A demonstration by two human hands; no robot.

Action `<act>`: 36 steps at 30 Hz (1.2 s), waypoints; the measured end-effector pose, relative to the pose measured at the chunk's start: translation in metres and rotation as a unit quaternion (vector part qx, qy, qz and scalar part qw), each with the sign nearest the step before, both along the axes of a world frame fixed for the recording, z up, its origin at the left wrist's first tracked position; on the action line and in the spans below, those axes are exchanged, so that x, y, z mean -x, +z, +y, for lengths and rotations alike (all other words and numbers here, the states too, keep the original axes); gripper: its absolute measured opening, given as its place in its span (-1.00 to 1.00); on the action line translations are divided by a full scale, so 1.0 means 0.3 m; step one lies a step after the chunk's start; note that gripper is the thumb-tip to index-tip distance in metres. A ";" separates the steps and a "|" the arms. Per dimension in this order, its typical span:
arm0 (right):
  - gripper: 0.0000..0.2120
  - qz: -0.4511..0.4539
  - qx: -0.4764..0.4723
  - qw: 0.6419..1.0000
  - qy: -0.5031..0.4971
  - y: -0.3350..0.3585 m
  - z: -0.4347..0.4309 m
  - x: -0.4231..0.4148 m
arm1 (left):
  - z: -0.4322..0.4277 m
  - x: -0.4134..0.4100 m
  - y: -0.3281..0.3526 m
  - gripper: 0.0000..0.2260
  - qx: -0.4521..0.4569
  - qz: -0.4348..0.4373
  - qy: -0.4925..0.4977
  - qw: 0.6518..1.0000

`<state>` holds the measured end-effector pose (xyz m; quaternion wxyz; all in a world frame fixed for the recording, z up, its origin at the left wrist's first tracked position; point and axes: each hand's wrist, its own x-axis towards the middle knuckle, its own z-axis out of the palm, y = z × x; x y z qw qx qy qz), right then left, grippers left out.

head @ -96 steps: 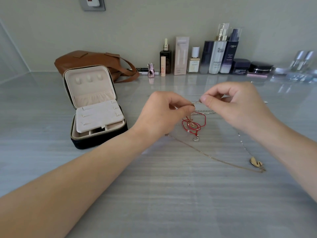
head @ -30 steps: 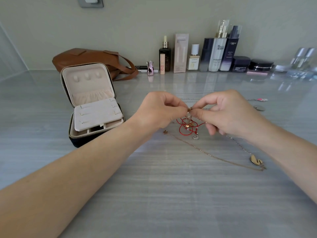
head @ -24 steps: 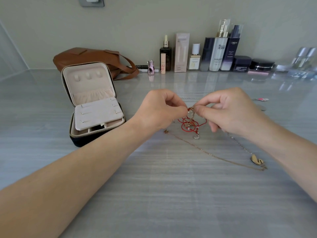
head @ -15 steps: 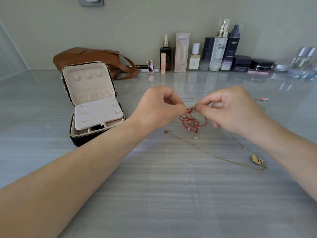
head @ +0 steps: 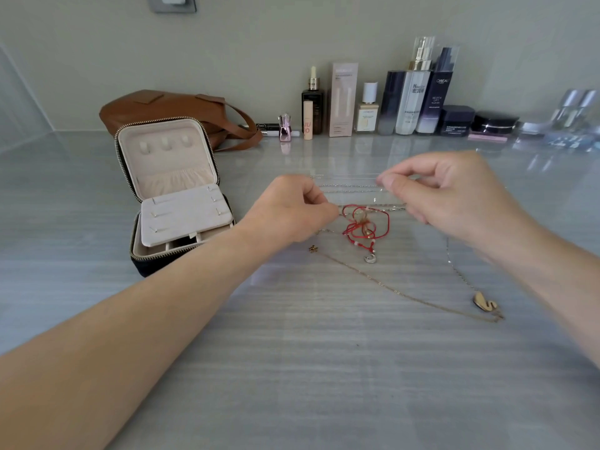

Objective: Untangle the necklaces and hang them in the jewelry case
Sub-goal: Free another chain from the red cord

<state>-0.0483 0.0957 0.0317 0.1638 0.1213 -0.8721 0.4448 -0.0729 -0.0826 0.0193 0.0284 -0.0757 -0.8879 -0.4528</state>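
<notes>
Two hands are raised over a knot of necklaces on the grey streaked tabletop (head: 324, 368).

Left hand (head: 292, 209): fingers curled, grip narrow. Thumb and forefinger pinch the thin silver chain (head: 352, 186) at its left end, just beside the red cord.

Right hand (head: 448, 193): grip likewise narrow. Thumb and forefinger pinch the same chain further right, and the other fingers are loosely curled.

The chain runs in fine, nearly level strands between the two hands. The strand count cannot be told, because the glossy surface mirrors them.

Red cord necklace (head: 367, 225): a loose tangle just below and between the hands. Its small silver crescent pendant (head: 370, 258) rests on the tabletop at the near end.

Thin gold chain (head: 406, 295): lies slack, running from near the tangle out to the right and ending beside a pale gold swan-shaped pendant (head: 483, 302).

Black zip-around jewelry case with cream lining (head: 175, 196): stands open to the left of the left hand, lid upright.

A brown leather bag (head: 168, 105) sits behind the case. A row of cosmetic bottles and jars (head: 406, 99) stands along the wall.
</notes>
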 end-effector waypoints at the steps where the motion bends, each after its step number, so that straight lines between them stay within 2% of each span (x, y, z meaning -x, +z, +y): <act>1: -0.91 0.001 -0.009 1.000 0.006 0.002 0.003 0.000 | -0.002 0.003 0.000 -0.88 0.002 0.001 0.005 1.000; 5: -0.97 -0.017 -0.110 0.993 0.026 0.012 0.018 -0.006 | -0.005 0.007 0.005 -0.90 0.015 0.002 0.023 1.000; 8: -0.88 -0.010 -0.158 0.987 0.014 0.015 0.022 -0.006 | 0.000 0.001 0.013 -0.91 0.017 0.003 0.033 0.999; 16: -0.90 0.046 -0.001 0.999 0.026 0.047 0.013 -0.014 | 0.018 -0.012 0.017 -0.87 -0.023 -0.009 0.013 1.000; 19: -0.91 0.050 0.020 0.998 0.024 0.047 -0.004 -0.015 | 0.034 -0.027 0.006 -0.89 -0.069 0.037 -0.050 0.996; 21: -0.90 0.051 0.023 0.998 0.029 0.048 -0.014 -0.018 | 0.051 -0.041 0.004 -0.81 -0.095 0.066 -0.112 0.987; 25: -0.92 0.045 0.024 0.998 0.031 0.050 -0.026 -0.021 | 0.074 -0.062 -0.003 -0.81 -0.099 0.074 -0.190 0.974; 31: -0.90 0.040 0.035 0.998 0.015 0.037 -0.011 -0.011 | 0.052 -0.055 0.011 -0.91 -0.185 0.012 -0.127 0.974; 36: -0.89 0.023 0.021 0.999 -0.002 0.025 0.000 -0.006 | 0.047 -0.061 0.018 -0.95 -0.176 0.005 -0.096 0.980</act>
